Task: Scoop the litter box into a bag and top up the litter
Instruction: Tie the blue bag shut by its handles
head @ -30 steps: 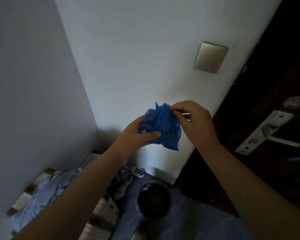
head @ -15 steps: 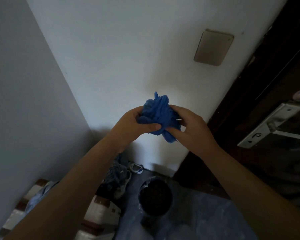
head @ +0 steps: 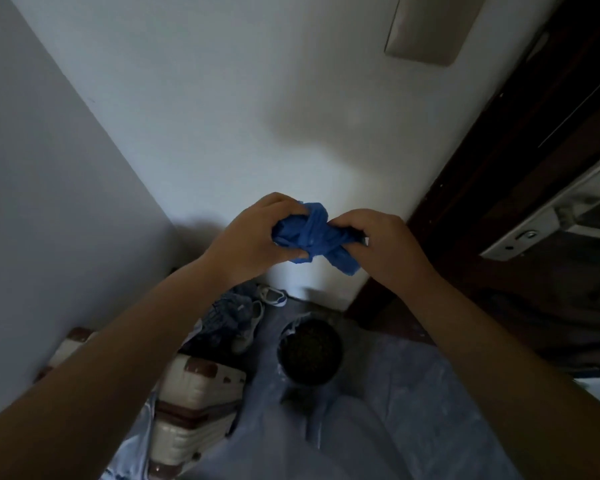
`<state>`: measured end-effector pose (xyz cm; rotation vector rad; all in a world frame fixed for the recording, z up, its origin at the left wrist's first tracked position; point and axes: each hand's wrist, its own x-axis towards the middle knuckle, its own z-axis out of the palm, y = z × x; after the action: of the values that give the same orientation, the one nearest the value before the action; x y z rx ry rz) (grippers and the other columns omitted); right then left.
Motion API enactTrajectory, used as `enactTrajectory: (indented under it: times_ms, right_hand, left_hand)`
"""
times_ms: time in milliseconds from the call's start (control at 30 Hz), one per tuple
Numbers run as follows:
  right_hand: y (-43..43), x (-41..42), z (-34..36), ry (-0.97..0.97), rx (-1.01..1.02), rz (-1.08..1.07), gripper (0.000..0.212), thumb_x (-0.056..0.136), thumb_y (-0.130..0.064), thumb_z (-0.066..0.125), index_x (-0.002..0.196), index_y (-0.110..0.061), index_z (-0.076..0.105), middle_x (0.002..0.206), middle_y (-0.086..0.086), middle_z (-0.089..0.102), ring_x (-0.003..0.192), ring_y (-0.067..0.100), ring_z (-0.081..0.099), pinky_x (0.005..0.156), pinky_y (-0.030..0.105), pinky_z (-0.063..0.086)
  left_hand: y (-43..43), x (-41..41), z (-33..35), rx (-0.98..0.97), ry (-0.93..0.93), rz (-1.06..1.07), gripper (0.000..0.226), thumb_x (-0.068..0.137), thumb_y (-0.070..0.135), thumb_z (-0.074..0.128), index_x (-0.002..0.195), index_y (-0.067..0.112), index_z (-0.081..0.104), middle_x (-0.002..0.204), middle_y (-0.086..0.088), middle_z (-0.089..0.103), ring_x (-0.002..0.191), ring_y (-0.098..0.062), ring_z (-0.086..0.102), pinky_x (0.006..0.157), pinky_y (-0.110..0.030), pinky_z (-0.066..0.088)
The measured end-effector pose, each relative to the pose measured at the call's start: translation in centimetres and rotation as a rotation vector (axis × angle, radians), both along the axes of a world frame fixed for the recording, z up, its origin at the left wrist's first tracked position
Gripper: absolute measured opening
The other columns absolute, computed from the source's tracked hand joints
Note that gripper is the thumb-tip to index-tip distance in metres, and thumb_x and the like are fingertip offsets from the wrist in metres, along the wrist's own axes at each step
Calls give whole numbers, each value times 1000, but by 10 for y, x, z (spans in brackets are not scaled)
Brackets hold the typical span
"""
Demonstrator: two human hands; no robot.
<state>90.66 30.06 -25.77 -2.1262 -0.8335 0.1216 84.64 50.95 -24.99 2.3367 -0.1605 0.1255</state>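
A crumpled blue plastic bag (head: pixel 314 233) is held in the air in front of a white wall corner. My left hand (head: pixel 253 237) grips its left side with curled fingers and thumb. My right hand (head: pixel 378 244) pinches its right side, and a loose tail of the bag hangs below between the hands. Down on the floor stands a round dark container (head: pixel 310 353) filled with dark granules, directly below the bag.
A cream suitcase with brown corners (head: pixel 194 403) lies at the lower left. Shoes (head: pixel 253 313) and blue cloth sit by the wall corner. A dark door with a metal handle (head: pixel 548 216) stands at the right. A wall plate (head: pixel 426 32) is at the top.
Both hands have closed tighter on the bag and pulled it sideways between them. The view has tilted further down, so the floor and container show more.
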Motion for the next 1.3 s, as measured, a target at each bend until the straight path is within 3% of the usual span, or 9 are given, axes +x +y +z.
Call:
enactTrajectory:
  times_ms: [100,233,333,500,733,867,967,1067,1300]
  right_hand:
    - [-13,7,-21,23,-25,8,32,76,5,61,103,-10,71,94,-2,68,85,4,58,76,8,43]
    - [-32,13,-50,45,-127,57,30,82,-3,64,109,-12,69,102,1,69,94,13,60,81,19,46]
    - [-45,19,-77,84,-189,123,31,86,-12,66,117,-14,67,107,2,68,98,15,59,83,28,49]
    - [-50,18,-108,98,-221,142,32,83,-4,65,115,-9,67,107,6,68,98,16,60,83,21,45]
    - [-44,14,-159,143,-276,187,34,77,-2,68,111,-7,68,104,9,69,96,22,61,85,30,49]
    - [-41,15,-191,235,-360,224,41,78,-5,70,119,-4,65,119,11,65,111,24,59,95,16,33]
    - [-47,17,-197,248,-409,216,39,85,-11,68,124,-7,62,127,10,61,120,22,54,102,22,34]
    - [-55,20,-190,216,-354,192,33,86,-11,66,119,-8,65,122,8,64,115,20,58,101,29,43]
    - [-63,20,-161,167,-321,163,30,91,-15,61,121,-11,63,120,2,64,113,14,57,96,18,40]
  left_hand:
    - [-13,2,-25,-35,-23,63,38,69,14,82,103,19,66,101,8,59,90,0,54,77,-5,39]
    - [-35,1,-69,-86,-12,151,34,67,6,82,97,12,68,95,6,59,85,-5,55,76,-5,39]
    - [-45,0,-104,-92,3,195,32,68,6,81,97,10,67,94,7,54,84,1,50,76,-1,35]
    - [-58,-9,-144,-117,60,206,34,70,9,81,100,13,65,98,6,53,87,-2,51,78,-6,38]
    - [-66,-29,-197,-104,183,294,43,69,12,81,109,9,64,110,-7,58,97,-17,55,82,-19,42]
    - [-71,-43,-233,-18,458,298,69,73,24,80,133,16,49,140,-6,41,120,-23,50,95,-42,46]
    - [-65,-55,-247,120,588,292,96,75,35,78,150,22,20,158,-4,16,140,-23,30,107,-40,36]
    - [-60,-63,-242,173,546,282,97,79,39,73,152,19,13,160,-3,9,142,-25,24,112,-39,29]
    - [-55,-59,-204,158,394,325,84,88,41,62,152,21,12,160,-1,9,143,-24,23,111,-39,30]
